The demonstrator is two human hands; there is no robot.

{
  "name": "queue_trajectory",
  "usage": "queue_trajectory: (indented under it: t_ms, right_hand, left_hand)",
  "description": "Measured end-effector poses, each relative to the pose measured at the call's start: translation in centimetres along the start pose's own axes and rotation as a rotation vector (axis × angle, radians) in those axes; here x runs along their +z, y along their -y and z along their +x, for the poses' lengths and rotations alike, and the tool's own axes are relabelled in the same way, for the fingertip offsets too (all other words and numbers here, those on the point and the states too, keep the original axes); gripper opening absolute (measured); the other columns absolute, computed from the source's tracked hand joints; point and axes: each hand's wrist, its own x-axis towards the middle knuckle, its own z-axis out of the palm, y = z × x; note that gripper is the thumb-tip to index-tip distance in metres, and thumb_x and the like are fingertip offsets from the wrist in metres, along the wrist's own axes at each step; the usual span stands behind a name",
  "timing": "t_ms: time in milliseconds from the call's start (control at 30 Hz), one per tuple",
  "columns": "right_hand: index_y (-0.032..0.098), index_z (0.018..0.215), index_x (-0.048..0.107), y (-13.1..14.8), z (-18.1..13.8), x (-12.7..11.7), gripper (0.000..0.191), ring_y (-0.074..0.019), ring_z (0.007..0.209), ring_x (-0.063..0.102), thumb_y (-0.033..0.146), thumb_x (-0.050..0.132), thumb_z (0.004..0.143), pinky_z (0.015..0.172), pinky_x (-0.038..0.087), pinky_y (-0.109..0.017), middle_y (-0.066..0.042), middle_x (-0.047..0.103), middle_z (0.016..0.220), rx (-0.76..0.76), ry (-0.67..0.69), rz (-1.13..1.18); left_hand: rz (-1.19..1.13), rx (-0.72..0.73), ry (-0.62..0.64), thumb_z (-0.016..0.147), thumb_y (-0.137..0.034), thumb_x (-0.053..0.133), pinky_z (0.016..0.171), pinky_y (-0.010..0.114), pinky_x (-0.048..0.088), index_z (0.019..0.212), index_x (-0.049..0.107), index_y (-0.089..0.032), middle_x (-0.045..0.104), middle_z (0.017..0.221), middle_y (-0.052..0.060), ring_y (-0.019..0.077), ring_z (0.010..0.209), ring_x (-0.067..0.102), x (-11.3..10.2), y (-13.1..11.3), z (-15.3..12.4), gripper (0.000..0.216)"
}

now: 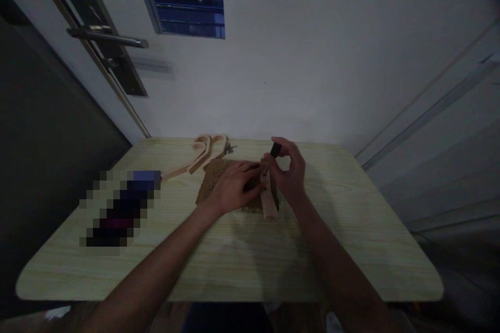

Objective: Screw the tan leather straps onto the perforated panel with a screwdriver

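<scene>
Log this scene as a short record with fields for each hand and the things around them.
left hand: pressed flat on the perforated board, fingers spread toward the wooden strip
right hand: pinches a small black tool over the strip's far end
wooden strip: lies along the board's right edge
curved wooden pieces: at the table's far edge, behind the board
small metal bits: beside the curved pieces, too small to identify
table: pale wood grain

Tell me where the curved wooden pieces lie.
Head view: the curved wooden pieces lie at the table's far edge, left of centre, just behind the brown board.
</scene>
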Motion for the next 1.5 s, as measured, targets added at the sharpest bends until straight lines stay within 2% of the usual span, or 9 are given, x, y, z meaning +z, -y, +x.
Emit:
queue_trajectory:
  t_ms: [167, 300, 467, 667, 767, 967, 1167, 1367, 1500]
  right_hand:
    - [0.029, 0.119, 0.059, -0.19, 0.07, -0.22, 0.026, -0.0170, 0.090, 0.063, 0.032, 0.051, 0.094, 0.075, 0.051, -0.035, -0.004, 0.068, 0.107, 0.013, 0.041, 0.097]
    - [0.030, 0.121, 0.058, 0.00, 0.15, -0.29, 0.027, -0.0165, 0.095, 0.066, 0.031, 0.043, 0.098, 0.078, 0.054, -0.034, -0.004, 0.069, 0.104, 0.030, 0.061, 0.198]
    - [0.028, 0.119, 0.059, 0.21, 0.09, -0.26, 0.026, -0.0156, 0.086, 0.065, 0.030, 0.048, 0.096, 0.073, 0.054, -0.033, -0.003, 0.069, 0.098, 0.029, 0.033, 0.136]
    - [0.026, 0.114, 0.061, -0.13, 0.04, -0.17, 0.025, -0.0120, 0.069, 0.053, 0.028, 0.060, 0.089, 0.066, 0.049, -0.030, -0.001, 0.064, 0.093, -0.003, -0.005, 0.058]
    - [0.026, 0.115, 0.060, -0.21, -0.02, -0.12, 0.025, -0.0129, 0.072, 0.054, 0.031, 0.059, 0.090, 0.067, 0.050, -0.031, -0.002, 0.064, 0.098, 0.000, 0.014, 0.057]
    - [0.029, 0.124, 0.056, 0.23, -0.08, -0.16, 0.029, -0.0170, 0.094, 0.065, 0.030, 0.042, 0.099, 0.077, 0.053, -0.034, -0.005, 0.068, 0.108, 0.016, 0.084, 0.190]
    - [0.028, 0.123, 0.058, 0.24, 0.01, -0.20, 0.029, -0.0156, 0.085, 0.064, 0.027, 0.048, 0.096, 0.074, 0.052, -0.033, -0.003, 0.069, 0.098, 0.004, 0.081, 0.158]
    - [0.029, 0.116, 0.061, -0.14, 0.00, -0.04, 0.029, -0.0128, 0.069, 0.053, 0.029, 0.064, 0.088, 0.065, 0.049, -0.030, -0.001, 0.065, 0.093, -0.020, -0.006, 0.047]
    - [0.029, 0.121, 0.060, 0.01, -0.07, -0.15, 0.028, -0.0149, 0.077, 0.058, 0.033, 0.054, 0.093, 0.071, 0.051, -0.033, -0.003, 0.066, 0.098, -0.008, 0.033, 0.066]
  left_hand:
    - [-0.001, 0.006, -0.008, 0.089, -0.032, 0.060, 0.102, 0.047, 0.047, 0.130, 0.059, -0.019, 0.062, 0.131, 0.010, 0.0267, 0.121, 0.056, 0.08, 0.07, 0.01, 0.043]
    - [0.011, 0.006, -0.022, 0.088, -0.031, 0.061, 0.102, 0.047, 0.047, 0.128, 0.060, -0.017, 0.063, 0.128, 0.011, 0.0270, 0.120, 0.057, 0.12, 0.02, 0.04, 0.042]
    - [0.007, -0.005, -0.012, 0.089, -0.032, 0.060, 0.103, 0.047, 0.047, 0.127, 0.061, -0.019, 0.064, 0.129, 0.010, 0.0266, 0.120, 0.057, -0.09, -0.19, 0.13, 0.040]
    - [0.025, 0.009, 0.032, 0.090, -0.031, 0.059, 0.105, 0.046, 0.045, 0.131, 0.058, -0.017, 0.061, 0.131, 0.012, 0.0276, 0.122, 0.055, -0.09, -0.02, 0.09, 0.044]
    - [0.019, 0.019, 0.027, 0.090, -0.032, 0.059, 0.104, 0.046, 0.045, 0.131, 0.059, -0.019, 0.061, 0.132, 0.011, 0.0271, 0.122, 0.055, -0.01, 0.04, 0.08, 0.042]
    - [0.015, -0.005, 0.028, 0.091, -0.033, 0.058, 0.104, 0.047, 0.046, 0.126, 0.062, -0.018, 0.063, 0.129, 0.011, 0.0275, 0.120, 0.056, -0.12, -0.19, 0.18, 0.039]
    - [0.006, 0.006, 0.003, 0.090, -0.036, 0.060, 0.105, 0.046, 0.045, 0.128, 0.061, -0.017, 0.062, 0.131, 0.011, 0.0272, 0.122, 0.055, 0.14, 0.15, 0.08, 0.042]
    - [-0.002, 0.003, 0.002, 0.089, -0.034, 0.062, 0.104, 0.047, 0.046, 0.127, 0.062, -0.018, 0.062, 0.130, 0.011, 0.0277, 0.121, 0.056, -0.08, 0.00, 0.09, 0.042]
    - [-0.006, 0.014, -0.003, 0.089, -0.034, 0.062, 0.104, 0.047, 0.046, 0.127, 0.061, -0.018, 0.063, 0.130, 0.011, 0.0271, 0.121, 0.056, -0.04, 0.03, 0.15, 0.042]
